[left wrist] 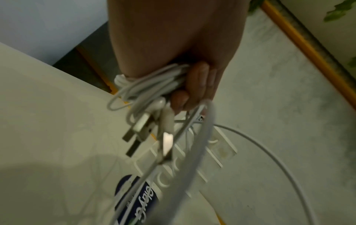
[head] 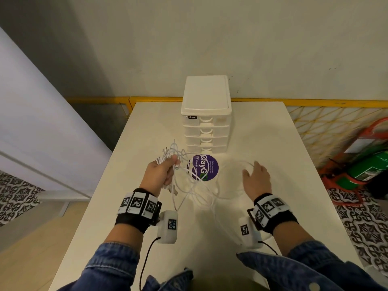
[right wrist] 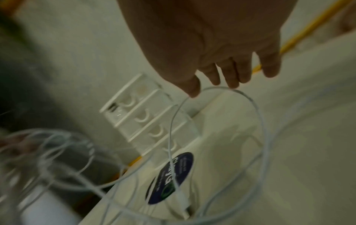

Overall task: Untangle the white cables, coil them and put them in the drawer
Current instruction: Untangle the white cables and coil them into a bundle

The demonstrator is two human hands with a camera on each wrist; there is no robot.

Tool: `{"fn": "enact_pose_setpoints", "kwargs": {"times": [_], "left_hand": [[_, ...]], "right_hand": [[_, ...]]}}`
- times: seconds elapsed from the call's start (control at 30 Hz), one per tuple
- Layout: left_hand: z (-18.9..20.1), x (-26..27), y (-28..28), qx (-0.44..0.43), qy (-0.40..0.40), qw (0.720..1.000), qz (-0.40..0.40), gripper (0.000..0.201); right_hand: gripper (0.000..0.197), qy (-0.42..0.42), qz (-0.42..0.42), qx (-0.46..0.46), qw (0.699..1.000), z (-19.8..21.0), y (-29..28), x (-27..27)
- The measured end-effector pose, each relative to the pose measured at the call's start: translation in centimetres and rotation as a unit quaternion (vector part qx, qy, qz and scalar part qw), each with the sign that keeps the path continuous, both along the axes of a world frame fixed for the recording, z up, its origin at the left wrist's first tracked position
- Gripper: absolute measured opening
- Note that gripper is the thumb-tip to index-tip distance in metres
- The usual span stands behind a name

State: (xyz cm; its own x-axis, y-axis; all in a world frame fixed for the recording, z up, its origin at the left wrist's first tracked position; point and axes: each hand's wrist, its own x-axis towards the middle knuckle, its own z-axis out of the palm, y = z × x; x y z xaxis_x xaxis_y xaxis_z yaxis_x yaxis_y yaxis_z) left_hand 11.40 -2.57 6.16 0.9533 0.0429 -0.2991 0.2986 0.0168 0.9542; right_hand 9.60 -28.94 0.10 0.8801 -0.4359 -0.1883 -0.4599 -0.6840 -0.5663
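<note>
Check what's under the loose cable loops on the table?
A round purple sticker lies on the table under the cables, which cross its left side. The left hand grips the bundle. Part of the sticker's print is covered.

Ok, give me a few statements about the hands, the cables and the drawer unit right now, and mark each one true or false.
1. The left hand grips a bundle of white cables. True.
2. The right hand is clenched into a fist. False: its fingers are extended near a loose cable loop.
3. One drawer of the drawer unit is pulled out. False: all four are closed.
4. A round purple sticker lies on the table in front of the unit. True.
5. The cables are already in a drawer. False: they hang from the left hand over the table.
</note>
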Motion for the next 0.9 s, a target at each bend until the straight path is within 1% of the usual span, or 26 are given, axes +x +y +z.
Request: {"fn": "enact_pose_setpoints", "kwargs": {"times": [0.03,0.07,0.1,0.13,0.17,0.2,0.23,0.27,0.3,0.33,0.4,0.47,0.5,0.53,0.57,0.6,0.63,0.67,0.7,0.73,0.77,0.8,0.83,0.87,0.9], "left_hand": [[0.0,-0.1,-0.4,-0.004,-0.002,1.0,-0.024,0.029],[0.0,-0.2,-0.8,-0.01,-0.004,0.999,-0.047,0.03],[0.0,-0.4,-1.2,-0.018,-0.006,0.997,-0.07,0.032],[0.1,-0.5,-1.6,-0.025,-0.008,0.996,-0.09,0.034],[0.2,-0.6,-2.0,-0.027,-0.011,0.994,-0.108,0.037],[0.4,-0.7,-2.5,-0.027,-0.013,0.992,-0.121,0.04],[0.6,-0.8,-2.8,-0.029,-0.014,0.991,-0.126,0.04],[0.6,-0.9,-2.9,-0.03,-0.018,0.991,-0.126,0.04],[0.6,-0.9,-2.8,-0.028,-0.023,0.993,-0.117,0.039],[0.6,-0.9,-2.6,-0.022,-0.026,0.994,-0.1,0.038],[0.6,-0.8,-2.3,0.005,-0.03,0.998,-0.063,0.03],[1.0,-0.7,-1.8,0.017,-0.024,0.999,-0.026,0.025],[1.2,-0.5,-1.1,0.027,-0.029,0.999,0.002,0.024],[1.6,-0.3,-0.3,0.046,-0.039,0.998,0.028,0.022],[1.8,-0.1,0.7,0.092,-0.058,0.993,0.054,0.017],[2.0,0.1,1.9,0.136,-0.073,0.985,0.073,0.012],[2.0,0.3,3.2,0.158,-0.081,0.977,0.116,0.01],[2.1,0.4,4.3,0.126,-0.073,0.975,0.169,0.013],[2.5,0.2,5.0,0.055,-0.056,0.975,0.21,0.018],[2.5,0.2,5.7,0.011,-0.036,0.974,0.223,0.021],[2.6,0.2,5.9,0.006,-0.027,0.976,0.215,0.022],[2.7,0.0,5.4,0.033,-0.018,0.982,0.187,0.022],[2.7,-0.2,4.9,0.06,-0.017,0.986,0.156,0.021],[2.7,-0.3,4.0,0.072,-0.017,0.99,0.122,0.022],[2.7,-0.5,2.9,0.077,-0.015,0.993,0.087,0.023]], "right_hand": [[0.056,-0.082,0.036,-0.022,0.996,0.9,1.0,-0.1],[0.054,-0.168,0.081,-0.021,0.982,2.1,2.2,-0.2],[0.048,-0.223,0.133,0.016,0.965,3.2,3.4,-0.3],[0.041,-0.232,0.188,0.074,0.951,4.4,4.8,-0.5],[0.036,-0.201,0.238,0.136,0.941,5.3,6.2,-0.8],[0.036,-0.162,0.268,0.182,0.932,5.8,7.4,-1.0],[0.038,-0.149,0.274,0.211,0.926,5.7,8.2,-1.1],[0.04,-0.153,0.264,0.224,0.926,5.4,8.7,-1.1],[0.037,-0.166,0.248,0.225,0.928,5.1,8.8,-0.9],[0.03,-0.177,0.235,0.216,0.931,4.9,8.6,-0.8],[0.018,-0.169,0.215,0.214,0.938,4.6,7.7,-0.3],[0.016,-0.159,0.201,0.214,0.943,4.6,6.4,0.1],[0.017,-0.165,0.172,0.232,0.943,4.6,5.6,0.3],[0.016,-0.176,0.118,0.272,0.939,4.5,4.6,0.5],[0.014,-0.188,0.044,0.321,0.927,4.3,3.3,0.7],[0.011,-0.192,-0.037,0.362,0.911,4.0,1.8,0.9],[0.009,-0.192,-0.113,0.393,0.892,3.6,0.1,0.8],[0.01,-0.187,-0.176,0.399,0.88,3.1,-1.4,0.6],[0.013,-0.176,-0.219,0.381,0.881,2.1,-3.0,0.5],[0.017,-0.16,-0.24,0.352,0.891,1.3,-4.0,0.4],[0.023,-0.136,-0.234,0.318,0.909,0.4,-4.5,0.4],[0.031,-0.098,-0.2,0.276,0.935,-0.1,-4.5,0.4],[0.04,-0.045,-0.146,0.219,0.964,-0.5,-3.9,0.3],[0.051,0.003,-0.089,0.15,0.985,-0.5,-2.9,0.3],[0.061,0.006,-0.04,0.082,0.996,-0.3,-1.7,0.2]]}}
